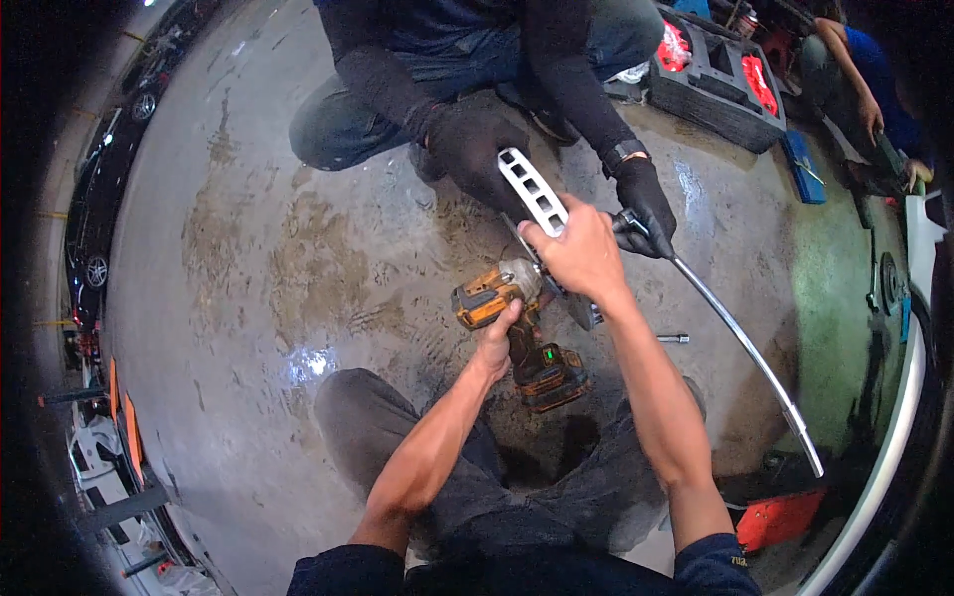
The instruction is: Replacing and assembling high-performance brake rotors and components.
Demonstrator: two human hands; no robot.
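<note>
My left hand (494, 341) is wrapped round the grip of a yellow and black cordless impact driver (484, 297), its battery (549, 377) hanging low with a small green light. The driver's nose points up and right toward a silver metal bar with square slots (534, 191). My right hand (583, 253) is closed on the near end of that bar; a dark part partly shows below my fingers. Across from me, a co-worker's black-gloved hand (479, 149) is at the bar's far end. Their other gloved hand (646, 214) grips a long chrome breaker bar (735, 328) slanting down right.
On the stained concrete floor (258, 258) lies a small chrome socket (673, 339). A grey case with red pieces (717, 89) and a blue box (803, 167) are at the far right. Another person crouches beyond. A white curved panel (894, 437) borders the right.
</note>
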